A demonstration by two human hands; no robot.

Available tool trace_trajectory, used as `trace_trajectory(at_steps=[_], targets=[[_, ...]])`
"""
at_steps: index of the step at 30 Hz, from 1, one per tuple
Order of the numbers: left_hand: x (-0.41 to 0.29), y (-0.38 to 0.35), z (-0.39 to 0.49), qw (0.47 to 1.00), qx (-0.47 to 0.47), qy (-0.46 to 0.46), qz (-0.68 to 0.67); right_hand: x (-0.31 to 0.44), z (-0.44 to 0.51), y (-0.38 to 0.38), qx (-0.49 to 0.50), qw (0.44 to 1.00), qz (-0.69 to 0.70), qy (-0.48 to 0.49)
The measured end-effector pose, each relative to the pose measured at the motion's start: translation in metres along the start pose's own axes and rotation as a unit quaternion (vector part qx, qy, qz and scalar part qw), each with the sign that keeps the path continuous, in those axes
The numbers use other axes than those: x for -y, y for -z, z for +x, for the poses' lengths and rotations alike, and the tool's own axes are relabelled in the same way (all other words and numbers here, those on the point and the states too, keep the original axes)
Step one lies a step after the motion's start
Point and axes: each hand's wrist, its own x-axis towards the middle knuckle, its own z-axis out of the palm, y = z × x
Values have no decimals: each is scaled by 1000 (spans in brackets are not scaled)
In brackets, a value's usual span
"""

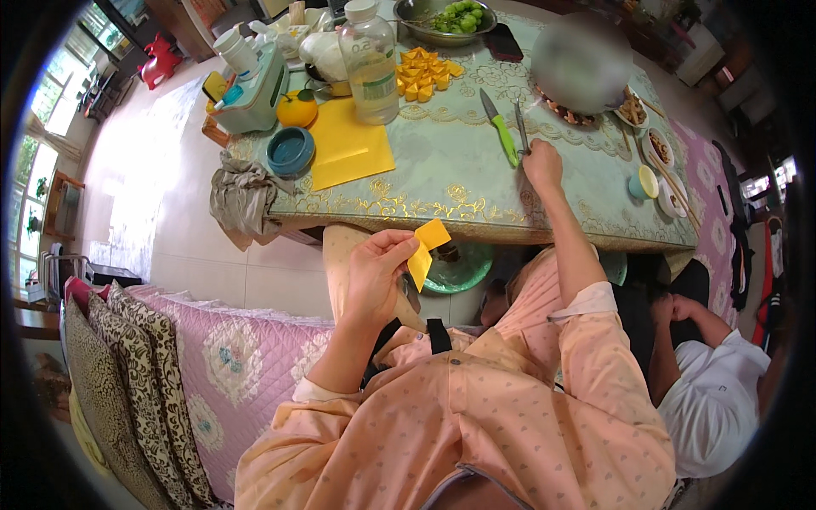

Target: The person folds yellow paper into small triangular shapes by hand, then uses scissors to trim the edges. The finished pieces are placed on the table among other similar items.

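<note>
Between the thumb and fingers of my left hand (382, 261) is a small folded piece of yellow paper (428, 245), held above my lap by the table edge. My right hand (544, 167) grips the handle end of what look like scissors (522, 124), whose closed blades lie pointing away from me. Beside them, to the left, rests a fruit knife (500, 129) with a green handle. Sheets of yellow paper (350, 146) lie flat on the table at the left. Farther back, several small folded yellow paper pieces (424, 73) sit in a heap.
A large plastic bottle (370, 70) stands on the paper's far edge. Nearby are a blue round dish (290, 152), an orange fruit (298, 109) and a metal bowl (411, 22) with grapes. Food dishes and a cup (644, 183) occupy the right. Another person (714, 395) sits at my right.
</note>
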Motion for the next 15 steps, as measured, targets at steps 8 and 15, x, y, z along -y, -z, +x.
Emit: trace_trajectory(at_steps=[8, 15], targets=[[-1, 4, -2, 999, 34, 0, 12, -15, -6, 24, 134, 990, -28, -26], [0, 4, -4, 999, 31, -11, -10, -18, -55, 45, 154, 818, 526, -175]])
